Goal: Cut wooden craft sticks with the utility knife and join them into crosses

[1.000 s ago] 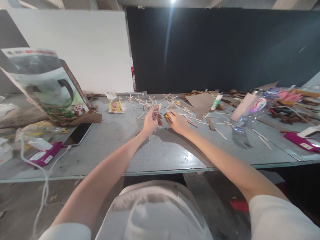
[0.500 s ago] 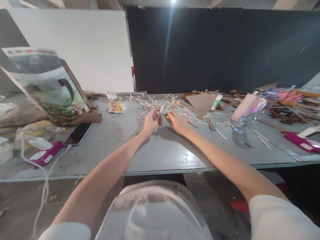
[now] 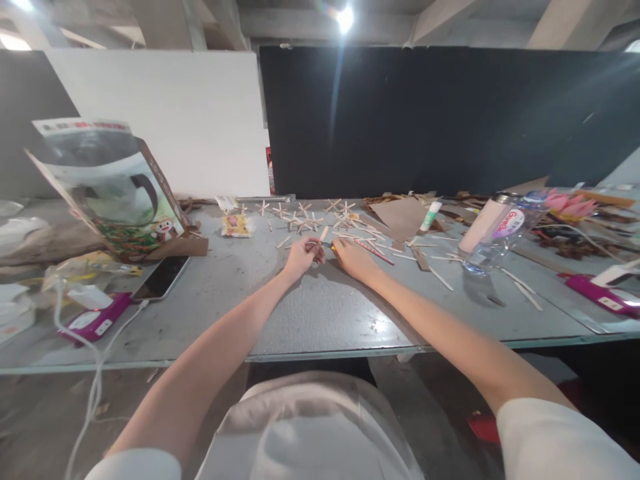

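Over the middle of the table, my left hand (image 3: 301, 257) is closed around a flat wooden stick (image 3: 325, 233), which points up past the fingertips. My right hand (image 3: 354, 260) grips a small cutter knife with a yellow handle (image 3: 333, 247); its thin blade is against or close to the stick, too small to tell which. Just beyond the hands lie several star shapes made of crossed sticks (image 3: 303, 223). Loose sticks (image 3: 367, 235) are scattered to the right, and a red-marked strip (image 3: 377, 253) lies beside my right hand.
A glue stick (image 3: 431, 217) leans on cardboard (image 3: 400, 217). Farther right stand a tumbler (image 3: 487, 223) and a clear plastic bottle (image 3: 505, 237). At left are a printed bag (image 3: 120, 200), a phone (image 3: 163, 278), a purple power strip (image 3: 97, 320) with cables, and a snack packet (image 3: 236, 225).
The camera view has tilted upward, so the table sits lower in the picture. Both hands stay together, still holding the stick and the knife, with only slight movement.
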{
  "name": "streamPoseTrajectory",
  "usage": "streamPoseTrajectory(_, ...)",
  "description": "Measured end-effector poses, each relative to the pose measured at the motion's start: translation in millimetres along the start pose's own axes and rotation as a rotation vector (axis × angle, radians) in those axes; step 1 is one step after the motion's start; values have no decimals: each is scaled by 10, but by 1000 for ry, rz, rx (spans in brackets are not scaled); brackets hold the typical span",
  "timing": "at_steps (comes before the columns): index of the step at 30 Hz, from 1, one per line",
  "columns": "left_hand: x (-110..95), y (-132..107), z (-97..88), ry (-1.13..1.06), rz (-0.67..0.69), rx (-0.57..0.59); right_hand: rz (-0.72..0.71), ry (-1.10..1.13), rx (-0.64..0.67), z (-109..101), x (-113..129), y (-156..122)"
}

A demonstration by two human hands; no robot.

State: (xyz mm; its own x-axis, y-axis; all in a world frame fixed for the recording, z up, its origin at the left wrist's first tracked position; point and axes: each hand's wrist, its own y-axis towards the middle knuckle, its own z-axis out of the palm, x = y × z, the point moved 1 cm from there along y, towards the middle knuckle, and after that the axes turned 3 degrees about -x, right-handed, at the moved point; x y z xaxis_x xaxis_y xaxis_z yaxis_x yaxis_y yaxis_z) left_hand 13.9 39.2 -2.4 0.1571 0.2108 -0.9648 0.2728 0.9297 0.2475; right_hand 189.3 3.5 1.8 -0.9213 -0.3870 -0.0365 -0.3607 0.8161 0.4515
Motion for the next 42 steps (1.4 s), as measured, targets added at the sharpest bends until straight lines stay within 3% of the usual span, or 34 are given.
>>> streamPoseTrajectory(15,41,41,33,12,-149,-56,9,-8,73,-16,20,-1)
streamPoseTrajectory(42,9,21,42,14,-161,-102,20,14,85,-3,9,4)
